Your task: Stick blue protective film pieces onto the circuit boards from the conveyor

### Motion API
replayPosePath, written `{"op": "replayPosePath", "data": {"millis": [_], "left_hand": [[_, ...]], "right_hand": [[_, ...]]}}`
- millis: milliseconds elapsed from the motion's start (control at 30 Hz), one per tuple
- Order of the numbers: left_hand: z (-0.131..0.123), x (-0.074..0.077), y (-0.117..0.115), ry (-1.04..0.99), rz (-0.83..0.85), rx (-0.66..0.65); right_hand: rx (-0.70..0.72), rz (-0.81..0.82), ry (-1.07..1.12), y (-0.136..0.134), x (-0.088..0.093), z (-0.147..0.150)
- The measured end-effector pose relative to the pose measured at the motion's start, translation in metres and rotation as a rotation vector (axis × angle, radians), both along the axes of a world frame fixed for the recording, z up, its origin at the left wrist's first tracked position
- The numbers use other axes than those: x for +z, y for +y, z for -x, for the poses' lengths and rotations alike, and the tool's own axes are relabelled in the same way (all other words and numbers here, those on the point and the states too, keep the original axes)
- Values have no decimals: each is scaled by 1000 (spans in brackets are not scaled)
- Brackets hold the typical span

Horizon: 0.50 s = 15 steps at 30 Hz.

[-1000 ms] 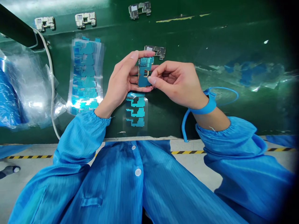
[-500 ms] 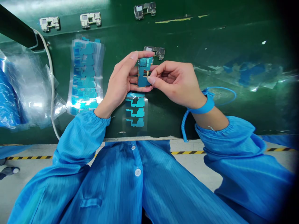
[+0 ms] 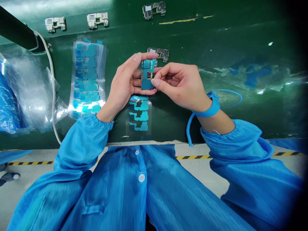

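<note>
My left hand (image 3: 126,75) holds a small circuit board (image 3: 148,84) upright by its ends, thumb and index finger at the top, other fingers behind and below. Blue film covers much of the board's face, with a gold-coloured strip bare near its middle. At the board's right edge, the thumb and index finger of my right hand (image 3: 179,85) are pinched together; whether film is between the tips is hidden. A blue wrist strap (image 3: 208,108) circles my right wrist. Just below the board lies a clear sheet with blue die-cut film pieces (image 3: 141,116).
Another circuit board (image 3: 163,54) lies just behind my hands. Further back sit more boards (image 3: 98,20) in a row. To the left are a stack of blue film sheets (image 3: 86,77), a white cable (image 3: 51,73) and plastic bags (image 3: 31,93). The strap's coiled cord (image 3: 189,130) hangs at the table's front edge.
The boards in the far row have shifted slightly to the right, while the board just behind my hands has not. Both hands keep the same grip on the circuit board.
</note>
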<state>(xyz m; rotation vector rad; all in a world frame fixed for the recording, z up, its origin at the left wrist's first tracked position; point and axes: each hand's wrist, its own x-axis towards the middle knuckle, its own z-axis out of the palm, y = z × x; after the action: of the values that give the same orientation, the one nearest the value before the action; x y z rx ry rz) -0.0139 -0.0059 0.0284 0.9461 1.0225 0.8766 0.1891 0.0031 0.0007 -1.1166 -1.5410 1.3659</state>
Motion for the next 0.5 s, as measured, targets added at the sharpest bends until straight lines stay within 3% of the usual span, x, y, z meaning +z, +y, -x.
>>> {"op": "replayPosePath", "data": {"millis": [500], "left_hand": [[3, -1, -1, -16, -10, -6]], "right_hand": [[-5, -31, -2, 1, -6, -2]]}}
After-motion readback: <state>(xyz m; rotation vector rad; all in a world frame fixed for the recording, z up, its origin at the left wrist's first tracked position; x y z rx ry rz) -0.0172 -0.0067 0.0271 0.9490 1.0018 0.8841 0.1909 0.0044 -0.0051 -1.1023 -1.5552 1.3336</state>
